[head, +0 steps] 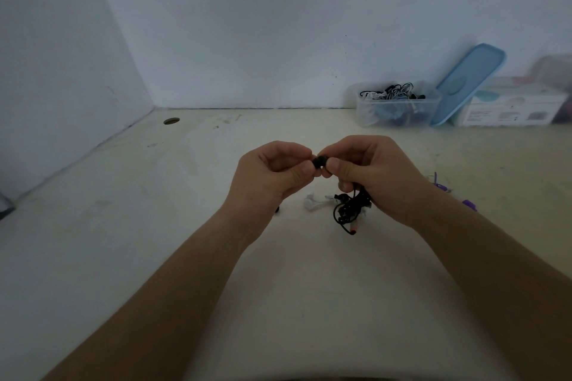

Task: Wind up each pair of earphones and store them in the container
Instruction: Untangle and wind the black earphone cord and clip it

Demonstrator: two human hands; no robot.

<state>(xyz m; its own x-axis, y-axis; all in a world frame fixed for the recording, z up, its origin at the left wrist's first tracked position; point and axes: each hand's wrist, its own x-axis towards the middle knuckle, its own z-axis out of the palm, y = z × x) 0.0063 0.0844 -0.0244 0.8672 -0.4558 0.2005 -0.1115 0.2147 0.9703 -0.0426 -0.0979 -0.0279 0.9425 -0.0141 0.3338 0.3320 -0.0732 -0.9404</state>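
left hand, right hand both pinch black earphones; container holds coiled pairs

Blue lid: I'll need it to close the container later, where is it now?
In the head view the blue lid leans tilted at the table's far right, between the clear container of earphones and a white box.

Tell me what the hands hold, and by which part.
Left hand and right hand both pinch the black earphones at the earbud end; the tangled cable hangs below the right hand.
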